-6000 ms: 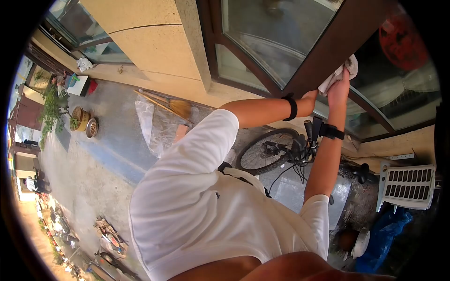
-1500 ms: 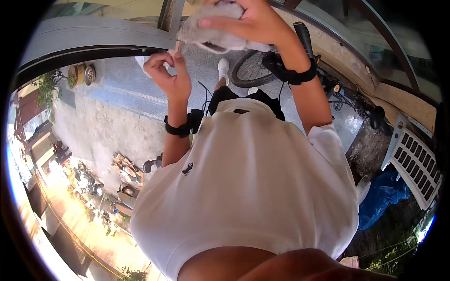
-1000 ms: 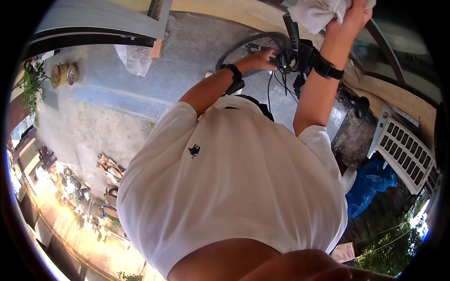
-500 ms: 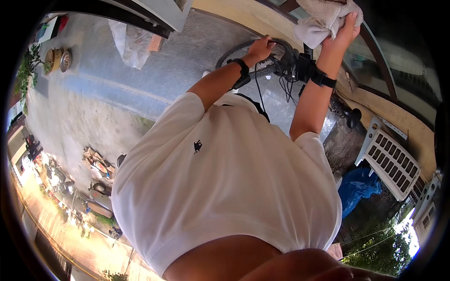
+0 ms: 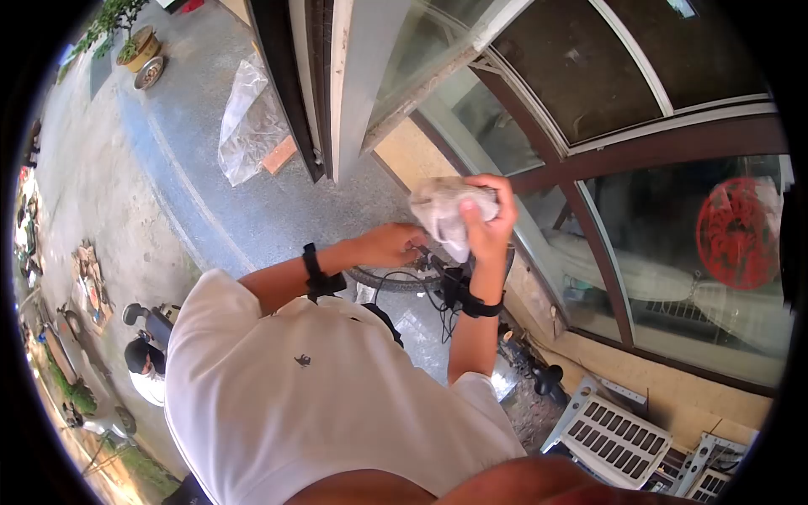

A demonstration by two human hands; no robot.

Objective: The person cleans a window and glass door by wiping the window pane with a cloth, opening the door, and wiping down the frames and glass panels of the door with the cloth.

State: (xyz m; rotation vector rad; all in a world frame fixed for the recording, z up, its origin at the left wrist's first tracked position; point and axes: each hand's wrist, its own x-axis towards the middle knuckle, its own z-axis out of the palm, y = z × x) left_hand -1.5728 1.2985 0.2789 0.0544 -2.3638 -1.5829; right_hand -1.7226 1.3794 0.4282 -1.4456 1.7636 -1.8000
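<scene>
My right hand (image 5: 488, 220) is closed around a bunched beige and white cloth (image 5: 442, 206), held up in front of the window. The cloth's lower end hangs over the bicycle (image 5: 396, 280). My left hand (image 5: 389, 245) has its fingers curled at the left end of the bicycle's dark handlebar (image 5: 423, 259); the exact hold is partly hidden. Below my hands show part of the tyre, black cables and the frame. Each wrist wears a black band.
A window frame (image 5: 560, 172) stands at the right, with an opened pane (image 5: 421, 93) jutting out above. A white slatted unit (image 5: 614, 442) is at lower right. Clear plastic sheeting (image 5: 244, 122), a brick (image 5: 279, 155) and a potted plant (image 5: 139, 49) lie left. Another person (image 5: 147, 366) is behind left.
My view has turned toward the window. The cloth in my right hand has come lower and closer to my left hand, which stays by the handlebar. Another person now shows at left.
</scene>
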